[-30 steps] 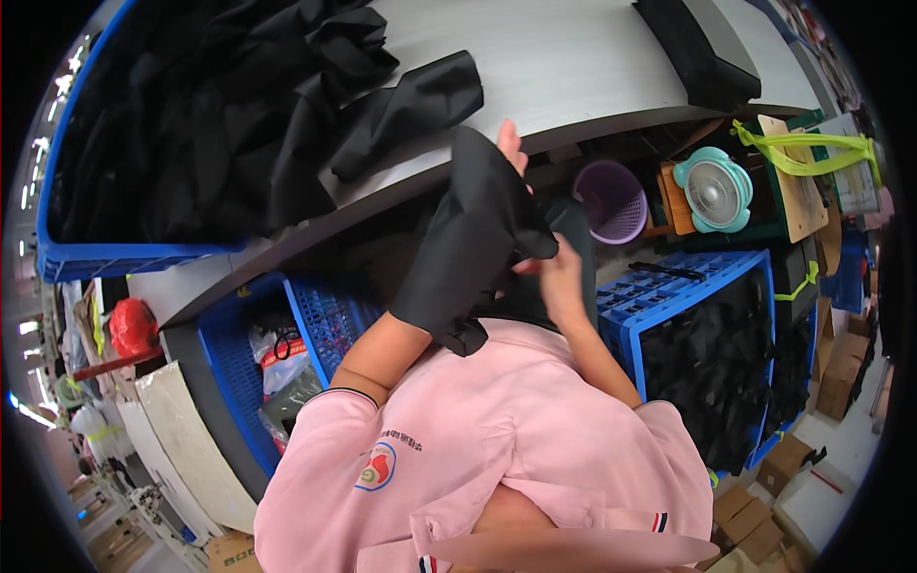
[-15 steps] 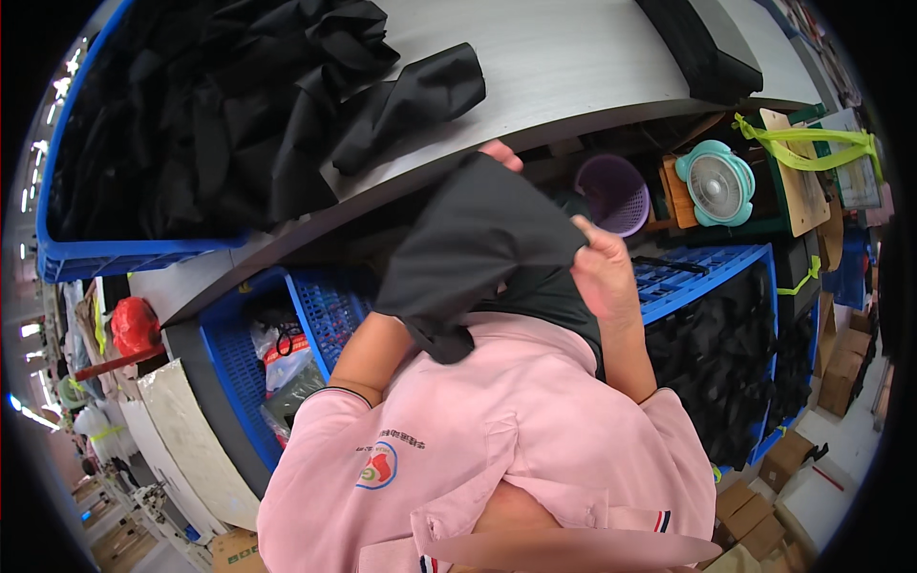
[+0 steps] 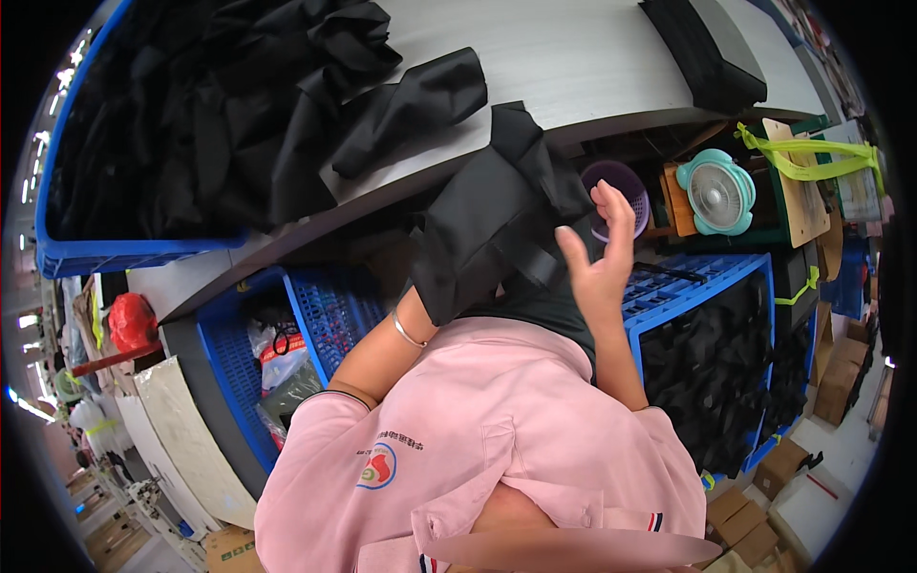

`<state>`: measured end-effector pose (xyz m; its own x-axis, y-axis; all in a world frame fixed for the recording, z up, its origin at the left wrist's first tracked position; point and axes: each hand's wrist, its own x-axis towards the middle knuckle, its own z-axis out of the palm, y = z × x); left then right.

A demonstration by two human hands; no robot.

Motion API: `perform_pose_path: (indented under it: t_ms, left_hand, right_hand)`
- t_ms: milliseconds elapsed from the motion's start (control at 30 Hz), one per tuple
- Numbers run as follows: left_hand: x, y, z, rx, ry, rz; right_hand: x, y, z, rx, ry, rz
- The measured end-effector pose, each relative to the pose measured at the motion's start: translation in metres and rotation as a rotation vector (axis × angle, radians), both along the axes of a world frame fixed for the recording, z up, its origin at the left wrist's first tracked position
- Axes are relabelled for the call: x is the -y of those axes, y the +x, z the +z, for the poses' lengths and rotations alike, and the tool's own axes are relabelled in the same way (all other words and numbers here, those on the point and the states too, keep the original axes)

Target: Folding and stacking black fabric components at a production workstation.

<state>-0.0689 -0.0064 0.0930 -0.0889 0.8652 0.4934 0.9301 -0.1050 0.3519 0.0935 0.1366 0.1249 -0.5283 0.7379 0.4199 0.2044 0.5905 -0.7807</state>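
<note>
A folded black fabric piece [image 3: 487, 215] hangs over my left hand in front of my body, below the table edge. My left forearm [image 3: 380, 351], with a silver bangle at the wrist, runs up under it; the cloth hides the fingers. Just right of the fabric, my right hand [image 3: 604, 263] is open, thumb and fingers apart, with nothing in it. Loose black fabric pieces [image 3: 220, 124] fill a blue crate [image 3: 143, 256] on the left of the table, and one piece [image 3: 420, 100] spills onto the tabletop.
On the grey table [image 3: 564, 67], a black stack [image 3: 707, 57] lies at the far right. Beneath stand a purple basket [image 3: 626, 181] and a turquoise fan [image 3: 716, 191]. Blue crates flank me: one with bags [image 3: 224, 353] at left, one of black pieces [image 3: 702, 282] at right.
My right hand has let go of the fabric's right edge and opened. The fabric has turned and folded over my left hand, with one end now reaching up to the table edge.
</note>
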Motion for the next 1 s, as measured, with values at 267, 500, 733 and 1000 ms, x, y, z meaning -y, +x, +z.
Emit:
perform_pose_path:
  t_ms: [267,500,733,1000]
  left_hand:
    - [0.017,0.015,-0.049,-0.244,0.084,0.237]
    - [-0.018,0.019,-0.045,0.072,0.016,0.219]
    - [-0.016,0.043,-0.035,0.436,-0.072,0.168]
    - [0.003,0.028,-0.019,0.863,-0.139,0.151]
  right_hand:
    - [-0.010,0.004,-0.038,0.016,0.143,-0.167]
    - [-0.001,0.013,-0.044,-0.377,-1.057,-0.061]
    - [0.007,0.010,-0.049,0.028,-0.219,-0.232]
    - [0.015,0.008,-0.026,0.066,0.273,-0.160]
